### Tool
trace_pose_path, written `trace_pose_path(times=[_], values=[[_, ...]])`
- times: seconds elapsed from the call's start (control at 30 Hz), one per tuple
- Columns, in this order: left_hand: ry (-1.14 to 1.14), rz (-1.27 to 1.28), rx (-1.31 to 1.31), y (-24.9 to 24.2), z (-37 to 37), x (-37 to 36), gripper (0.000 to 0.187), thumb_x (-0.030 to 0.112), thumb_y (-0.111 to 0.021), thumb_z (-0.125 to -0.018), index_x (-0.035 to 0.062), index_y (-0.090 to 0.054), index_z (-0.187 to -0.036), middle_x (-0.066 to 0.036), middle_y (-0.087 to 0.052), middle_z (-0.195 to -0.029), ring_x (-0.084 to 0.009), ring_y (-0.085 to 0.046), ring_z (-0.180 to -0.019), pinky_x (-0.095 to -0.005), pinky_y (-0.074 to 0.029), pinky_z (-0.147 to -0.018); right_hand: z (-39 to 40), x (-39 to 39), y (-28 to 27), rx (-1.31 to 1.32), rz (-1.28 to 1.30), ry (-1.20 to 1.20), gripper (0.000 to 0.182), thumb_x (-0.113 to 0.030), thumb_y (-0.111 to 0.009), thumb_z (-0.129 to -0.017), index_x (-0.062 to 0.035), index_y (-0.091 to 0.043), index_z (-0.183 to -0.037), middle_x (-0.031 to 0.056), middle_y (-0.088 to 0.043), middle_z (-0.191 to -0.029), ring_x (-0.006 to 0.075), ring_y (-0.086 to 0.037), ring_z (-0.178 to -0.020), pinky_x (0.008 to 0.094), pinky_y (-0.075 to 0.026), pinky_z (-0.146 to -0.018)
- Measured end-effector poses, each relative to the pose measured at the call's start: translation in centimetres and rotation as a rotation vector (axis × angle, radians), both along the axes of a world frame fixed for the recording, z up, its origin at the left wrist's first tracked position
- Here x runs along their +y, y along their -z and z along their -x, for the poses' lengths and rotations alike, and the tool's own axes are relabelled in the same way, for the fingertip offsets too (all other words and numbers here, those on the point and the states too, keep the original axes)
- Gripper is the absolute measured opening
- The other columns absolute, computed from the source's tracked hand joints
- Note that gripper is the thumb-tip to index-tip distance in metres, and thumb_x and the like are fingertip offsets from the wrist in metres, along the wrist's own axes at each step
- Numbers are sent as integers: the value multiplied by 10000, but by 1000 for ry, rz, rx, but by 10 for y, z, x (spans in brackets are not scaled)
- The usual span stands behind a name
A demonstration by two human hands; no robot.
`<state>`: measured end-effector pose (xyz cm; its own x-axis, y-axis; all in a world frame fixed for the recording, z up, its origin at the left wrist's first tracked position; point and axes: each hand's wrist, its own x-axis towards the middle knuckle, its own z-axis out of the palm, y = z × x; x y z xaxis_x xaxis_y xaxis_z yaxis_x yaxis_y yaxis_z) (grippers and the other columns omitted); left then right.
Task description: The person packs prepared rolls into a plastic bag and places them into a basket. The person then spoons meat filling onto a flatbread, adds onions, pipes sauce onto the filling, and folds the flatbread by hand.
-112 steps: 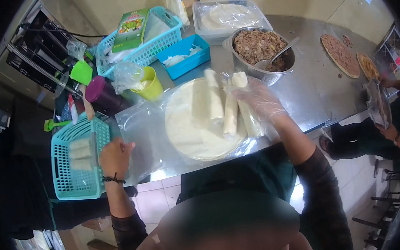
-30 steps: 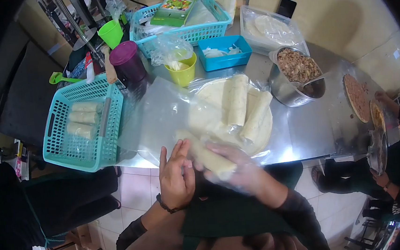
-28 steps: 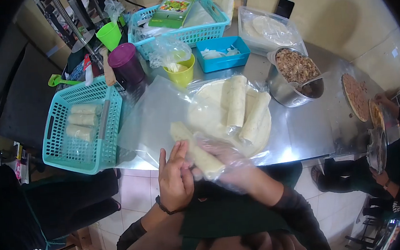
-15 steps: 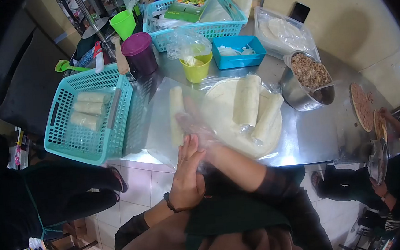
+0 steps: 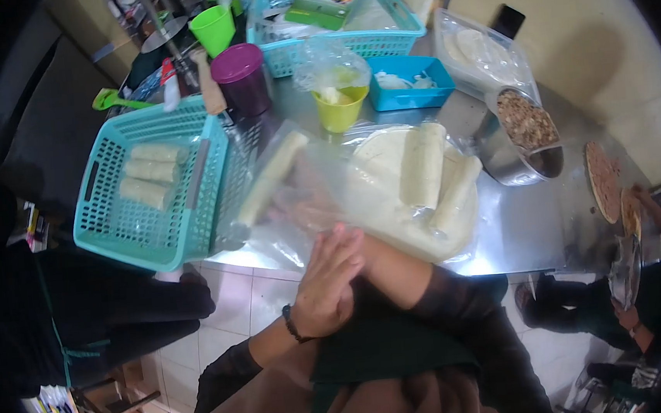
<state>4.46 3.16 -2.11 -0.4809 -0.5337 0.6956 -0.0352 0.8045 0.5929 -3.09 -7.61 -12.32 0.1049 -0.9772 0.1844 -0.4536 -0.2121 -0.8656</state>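
Seen from above, head cam. Right hand (image 5: 311,200), in thin clear plastic glove, blurred w/ motion, grip clasped around one long pale rolled flatbread wrap (image 5: 270,178). Wrap now angled over the clear plastic sheet (image 5: 271,238) on the steel bench (image 5: 517,215), top end near the teal plastic mesh basket (image 5: 150,186); half a sec ago lay upright nearer the round flatbread stack (image 5: 380,195), and 1 s ago sat low at bench edge. Left hand (image 5: 332,280), bare w/ dark wristband, fingers straight and flat, grip released, holding nothing, touching right forearm just below glove; about same spot as before. Three rolled wraps (image 5: 145,174) in basket, two more (image 5: 437,175) on the stack, unchanged. Yellow-green plastic cup (image 5: 340,105) just behind the sheet.
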Motion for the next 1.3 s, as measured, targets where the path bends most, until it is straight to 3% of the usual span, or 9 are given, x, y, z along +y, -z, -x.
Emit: trace_pose_path(times=[0.03,0.17,0.3,0.43,0.77,0.97,1.03,1.13,1.3], values=[[28,-2,8,3,0,0,577,-159,-386,-672,4,-447,-1222,-254,-421,-1331,-428,-343,-1283,-543,-216,-1053,-3,4,11,-679,142,62,719,-463,-543,-842,13,-342,-1341,232,-383,-1342,312,-450,-1174,393,-399,-934],[-80,80,23,12,-5,-4,554,-147,-414,-671,8,-461,-1201,-284,-424,-1315,-437,-356,-1274,-552,-238,-1036,97,89,-167,563,-418,-309,262,-211,-576,-865,1,-645,-1003,185,-607,-953,241,-601,-871,336,-478,-783],[-259,174,-43,10,-2,-4,518,-73,-491,-690,-8,-422,-1199,-273,-418,-1241,-433,-438,-1147,-491,-356,-964,171,144,-186,-27,-412,32,371,-318,-587,-866,33,-619,-980,170,-636,-904,273,-632,-848,349,-484,-732],[-420,171,-127,13,0,6,496,-25,-589,-678,11,-450,-1153,-195,-400,-1125,-314,-450,-977,-390,-393,-805,187,89,-159,996,39,515,584,-358,-634,-804,-3,-457,-1233,184,-634,-911,327,-628,-824,383,-493,-725],[-463,110,-163,11,-1,10,484,-46,-599,-667,20,-478,-1131,-176,-427,-1063,-297,-459,-939,-376,-394,-779,163,53,-129,859,-52,480,782,-206,-662,-693,1,-309,-1359,252,-591,-1004,354,-585,-948,389,-467,-814],[-442,24,-76,14,2,7,442,-6,-600,-644,63,-566,-1080,-122,-484,-954,-264,-470,-889,-351,-391,-735,186,74,-137,-104,-214,559,734,-92,-600,-730,-22,-280,-1386,203,-592,-983,299,-590,-914,379,-472,-825],[-450,-6,-60,12,1,5,417,-2,-604,-654,50,-571,-1066,-117,-500,-913,-259,-486,-846,-340,-400,-694,179,112,-160,-1293,-258,234,704,-90,-594,-747,-31,-303,-1385,190,-556,-1128,240,-596,-893,333,-489,-776],[-388,-14,-43,9,0,0,355,0,-603,-684,21,-576,-1037,-97,-520,-797,-240,-495,-697,-328,-400,-610,184,160,-132,-1551,-383,-66,743,-73,-627,-720,-38,-310,-1391,186,-452,-1306,205,-601,-867,312,-498,-751],[-393,-51,2,-3,2,-2,309,-42,-592,-716,-2,-576,-1022,-88,-533,-716,-221,-478,-579,-314,-390,-542,167,159,-140,-263,-429,-409,852,-108,-691,-700,-10,-241,-1417,173,-314,-1427,234,-401,-1217,311,-299,-1022]])
